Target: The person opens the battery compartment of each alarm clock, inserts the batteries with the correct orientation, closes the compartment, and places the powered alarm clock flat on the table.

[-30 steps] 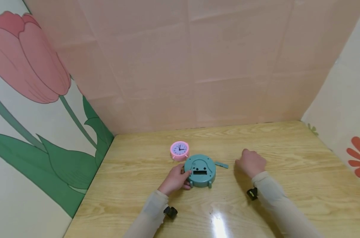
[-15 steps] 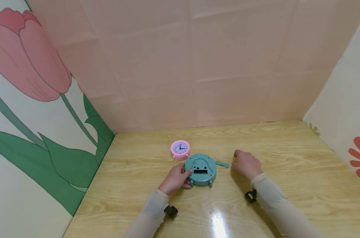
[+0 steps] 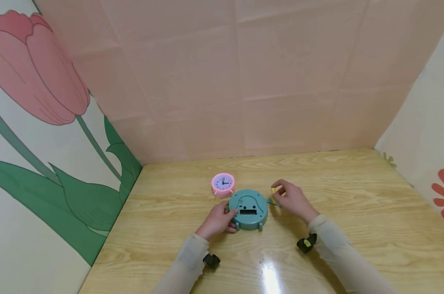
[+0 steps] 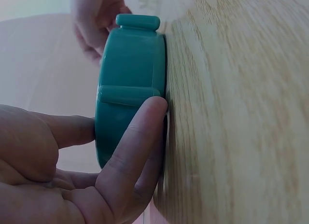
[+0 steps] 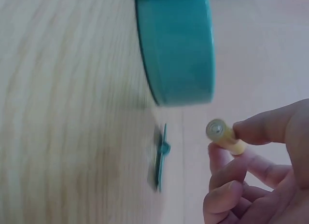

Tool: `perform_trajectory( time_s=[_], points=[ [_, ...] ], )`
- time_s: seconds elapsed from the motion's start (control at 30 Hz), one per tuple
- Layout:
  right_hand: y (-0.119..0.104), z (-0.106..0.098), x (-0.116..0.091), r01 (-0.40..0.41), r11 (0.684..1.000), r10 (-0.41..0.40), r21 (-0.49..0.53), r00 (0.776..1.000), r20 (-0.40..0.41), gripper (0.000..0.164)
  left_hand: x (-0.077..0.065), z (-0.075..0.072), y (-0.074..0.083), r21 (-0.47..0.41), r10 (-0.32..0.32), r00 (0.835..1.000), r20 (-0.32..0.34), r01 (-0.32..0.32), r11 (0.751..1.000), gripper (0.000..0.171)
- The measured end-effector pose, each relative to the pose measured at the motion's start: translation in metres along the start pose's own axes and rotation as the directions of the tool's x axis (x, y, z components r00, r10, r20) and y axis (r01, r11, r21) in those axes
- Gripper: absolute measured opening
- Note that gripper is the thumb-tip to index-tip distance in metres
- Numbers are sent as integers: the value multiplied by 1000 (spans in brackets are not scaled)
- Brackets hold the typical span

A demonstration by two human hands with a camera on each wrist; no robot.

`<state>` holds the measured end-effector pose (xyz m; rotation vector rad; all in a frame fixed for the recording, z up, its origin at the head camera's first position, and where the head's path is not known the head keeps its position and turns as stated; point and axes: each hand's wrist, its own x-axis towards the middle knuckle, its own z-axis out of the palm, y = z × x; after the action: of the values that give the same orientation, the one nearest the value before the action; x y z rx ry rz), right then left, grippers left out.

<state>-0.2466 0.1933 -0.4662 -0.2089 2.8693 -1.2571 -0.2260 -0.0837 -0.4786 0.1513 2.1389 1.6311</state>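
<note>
A round teal alarm clock (image 3: 245,222) lies face down on the table, its back and dark, uncovered battery slot (image 3: 248,212) facing up. My left hand (image 3: 215,221) grips the clock's left side, thumb on the back and fingers around the rim beside one foot. Between thumb and fingers my right hand (image 3: 294,202) pinches a yellow battery (image 5: 234,141), held above the table to the right of the clock. Below it the small teal battery cover (image 5: 162,159) lies on the tabletop, partly hidden by the right hand in the head view.
Behind the teal clock, slightly left, stands a small pink alarm clock (image 3: 223,183) with its dial showing. The wooden table (image 3: 152,212) meets a pink-covered back wall (image 3: 236,102). Painted walls rise on both sides.
My right hand has moved left toward the teal clock and turned, bringing the yellow battery into sight. My left hand and the clock have stayed in place.
</note>
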Motion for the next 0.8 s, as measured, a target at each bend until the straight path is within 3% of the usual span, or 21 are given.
perform_trajectory(
  time_s=[0.5, 0.67, 0.8],
  points=[
    [-28, 18, -9, 99, 986, -96, 135, 995, -34, 19, -2, 1, 2, -17, 12, 1000, -12, -12, 1000, 57],
    [-37, 32, -13, 166, 980, -167, 114, 986, -5, 20, -2, 2, 1, -24, 20, 1000, -18, -20, 999, 58],
    [-43, 43, -14, 173, 983, -175, 64, 984, 37, 21, -1, 1, 0, -16, 13, 1000, -9, -13, 1000, 56]
  ],
)
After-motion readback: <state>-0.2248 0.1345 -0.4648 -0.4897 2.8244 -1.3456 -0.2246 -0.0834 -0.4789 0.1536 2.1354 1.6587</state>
